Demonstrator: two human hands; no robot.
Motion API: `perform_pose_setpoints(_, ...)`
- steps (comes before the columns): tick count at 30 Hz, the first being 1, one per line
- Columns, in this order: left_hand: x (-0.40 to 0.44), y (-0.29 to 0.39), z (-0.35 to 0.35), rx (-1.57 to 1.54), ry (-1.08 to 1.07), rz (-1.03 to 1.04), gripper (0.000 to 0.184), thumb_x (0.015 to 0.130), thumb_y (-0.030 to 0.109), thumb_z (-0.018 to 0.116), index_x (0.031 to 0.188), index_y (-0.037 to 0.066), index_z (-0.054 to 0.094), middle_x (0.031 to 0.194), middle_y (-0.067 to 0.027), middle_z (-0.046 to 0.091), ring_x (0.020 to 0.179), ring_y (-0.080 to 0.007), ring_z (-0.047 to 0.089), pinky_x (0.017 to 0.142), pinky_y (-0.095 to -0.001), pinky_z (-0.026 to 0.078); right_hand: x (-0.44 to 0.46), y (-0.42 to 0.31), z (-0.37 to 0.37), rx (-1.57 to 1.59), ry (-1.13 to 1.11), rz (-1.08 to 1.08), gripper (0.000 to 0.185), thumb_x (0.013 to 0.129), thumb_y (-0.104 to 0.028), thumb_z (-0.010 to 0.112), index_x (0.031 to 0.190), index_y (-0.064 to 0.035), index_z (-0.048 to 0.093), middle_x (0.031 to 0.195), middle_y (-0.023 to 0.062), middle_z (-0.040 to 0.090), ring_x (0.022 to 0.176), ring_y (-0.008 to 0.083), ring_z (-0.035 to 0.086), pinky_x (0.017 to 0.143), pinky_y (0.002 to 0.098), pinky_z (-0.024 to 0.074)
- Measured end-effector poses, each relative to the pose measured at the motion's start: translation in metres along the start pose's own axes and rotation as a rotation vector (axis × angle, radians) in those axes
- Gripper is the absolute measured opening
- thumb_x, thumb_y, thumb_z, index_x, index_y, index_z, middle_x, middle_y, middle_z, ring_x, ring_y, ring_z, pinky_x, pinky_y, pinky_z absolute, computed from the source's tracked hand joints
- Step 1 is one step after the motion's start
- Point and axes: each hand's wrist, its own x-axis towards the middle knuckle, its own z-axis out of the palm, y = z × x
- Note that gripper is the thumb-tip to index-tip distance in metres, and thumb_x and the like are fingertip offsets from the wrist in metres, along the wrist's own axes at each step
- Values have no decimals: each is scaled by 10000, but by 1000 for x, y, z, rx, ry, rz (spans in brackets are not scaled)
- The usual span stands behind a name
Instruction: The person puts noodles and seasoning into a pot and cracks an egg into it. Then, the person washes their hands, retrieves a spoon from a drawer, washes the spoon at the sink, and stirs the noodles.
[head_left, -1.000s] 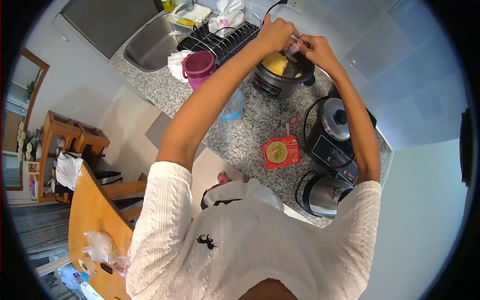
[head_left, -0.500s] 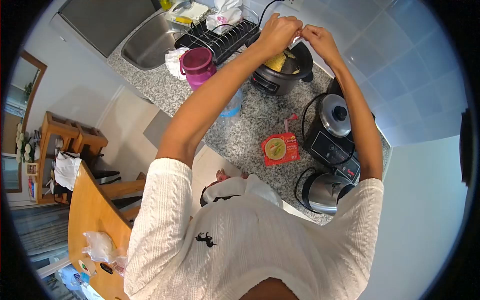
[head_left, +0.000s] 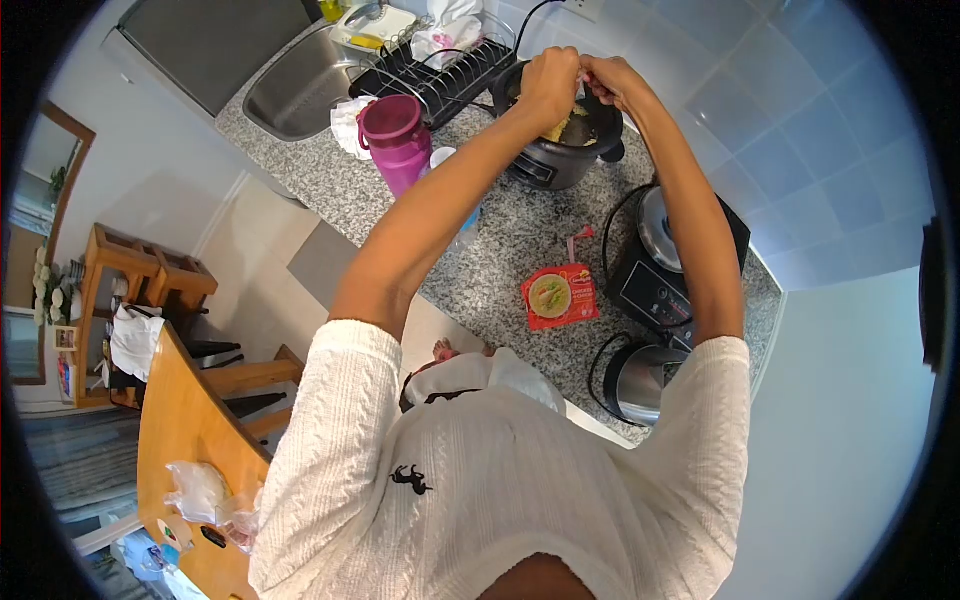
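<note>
"Where are your hands?"

"Both are above the black cooker (head_left: pixel 555 168), close together. My left hand (head_left: pixel 550 82) is curled narrow and my right hand (head_left: pixel 613 82) pinches with thumb and fingers. A small pale sachet (head_left: pixel 581 91) is caught between them, over the cooker's open top. My left fingertips are turned away, so I cannot tell exactly how they grip it."

"What is inside the cooker?"

"Yellow noodles (head_left: pixel 557 131), partly hidden behind my left wrist."

"And around it?"

"On my side of the cooker a red packet (head_left: pixel 560 297) with a bowl pictured on it lies flat on the granite counter (head_left: pixel 500 290). To the cooker's left stands a purple jug (head_left: pixel 395 150), and a clear bottle with a blue label (head_left: pixel 468 226) shows partly behind my forearm. A wire dish rack (head_left: pixel 462 85) sits just left of the cooker."

"To its right?"

"A black hot plate (head_left: pixel 640 290), nearer to me than the cooker, with a steel lid (head_left: pixel 655 232) on it, partly behind my right arm. Nearer still is a steel kettle (head_left: pixel 638 385)."
</note>
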Motion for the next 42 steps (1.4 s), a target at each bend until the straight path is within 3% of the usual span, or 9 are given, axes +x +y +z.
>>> perform_pose_setpoints(4,-4,4,0,26,57,44,117,696,101,619,751,0,598,724,-193,607,714,-348,602,632,-411,478,16,15,-3,-36,-2,51,310,727,-290,581,526,-74,486,448,13,411,384,115,364,359,269,269)
perform_pose_setpoints(8,2,-11,4,-168,-69,-289,127,674,99,645,736,-8,617,765,-211,606,755,-349,605,670,-394,488,32,34,-4,-285,25,16,273,701,-293,597,600,-41,576,525,90,541,494,211,539,468,342,432)
perform_pose_setpoints(14,17,-23,35,-245,-67,-610,139,665,95,671,729,-24,636,767,-201,622,733,-317,616,650,-374,506,29,49,-1,-705,373,-302,288,678,-257,603,815,-4,629,759,198,619,821,367,590,730,412,482)
perform_pose_setpoints(16,19,-29,41,-181,-25,-566,163,634,84,700,657,-63,632,665,-167,633,563,-222,638,507,-320,525,16,44,1,-748,364,-376,259,689,-236,603,821,-15,630,755,191,618,796,354,597,715,410,482)
perform_pose_setpoints(23,43,-51,35,-509,-212,-820,96,716,-38,599,677,-125,601,604,-161,614,477,-211,614,372,-279,484,-21,37,1,-693,205,-824,97,711,-77,591,781,-12,609,722,180,606,688,320,603,641,381,478)
perform_pose_setpoints(29,60,-59,47,-781,-389,-1079,122,807,1,521,737,-81,577,664,-142,631,483,-179,610,329,-241,437,-24,44,5,-425,137,-838,120,740,-31,630,856,-5,610,736,102,633,679,161,621,606,295,488)
perform_pose_setpoints(35,74,-79,84,-979,-352,-1181,182,840,17,480,730,-112,546,650,-175,613,467,-217,598,367,-292,487,-18,48,11,-280,108,-875,160,776,-62,616,926,-8,620,768,115,644,677,149,626,598,281,489)
perform_pose_setpoints(38,65,-63,55,-968,-479,-1195,118,844,21,463,795,-26,559,676,-121,626,506,-159,606,324,-221,414,-24,38,13,-464,240,-819,145,794,-98,597,906,-10,627,711,127,638,649,176,632,590,279,483)
perform_pose_setpoints(42,58,-69,58,-785,-370,-1075,271,845,110,485,653,-72,544,641,-167,618,458,-194,588,386,-285,478,-11,36,8,-644,275,-846,123,788,-117,579,838,-16,628,677,152,614,638,260,612,592,329,471)
